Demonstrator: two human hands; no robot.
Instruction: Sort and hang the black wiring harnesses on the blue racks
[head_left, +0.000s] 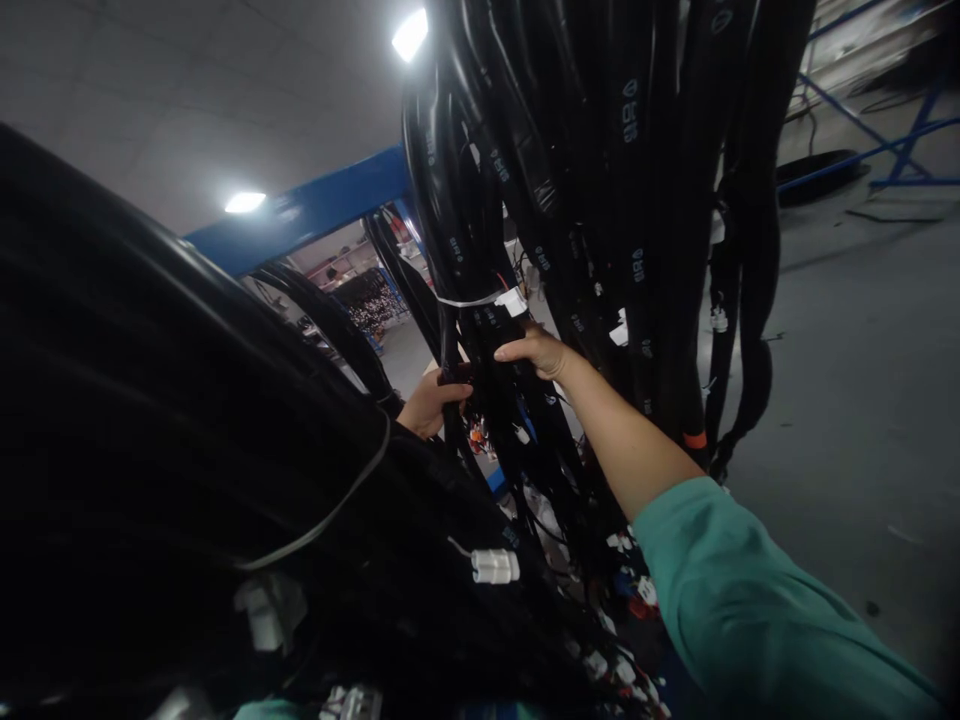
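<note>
Together — left hand point(430, 401), right hand point(537, 351), gripping cables point(466, 240)

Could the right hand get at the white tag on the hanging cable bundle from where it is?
Probably yes: the right hand holds the cable bundle just below the white tag, with nothing between them.
</note>
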